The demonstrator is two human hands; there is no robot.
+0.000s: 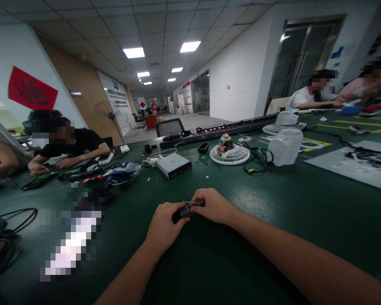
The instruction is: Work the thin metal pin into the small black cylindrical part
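Near the middle of the green table, my left hand [165, 222] is closed around a small dark cylindrical part [184, 211] with a greyish band. My right hand [212, 205] meets it from the other side, fingers pinched on a thin metal rod [188, 202] with a dark end. The rod lies across the top of the cylinder; whether it is a separate tool or joined to the part, I cannot tell. Both hands are held together just above the tabletop, and the fingers hide much of what they grip.
Beyond my hands sit a silver disc drive [174, 164], a white fan grille [230, 153] with a motor on it, and a white plastic housing [285, 147]. Black cables [6, 237] lie at left. Co-workers sit at left [73, 146] and far right [311, 93].
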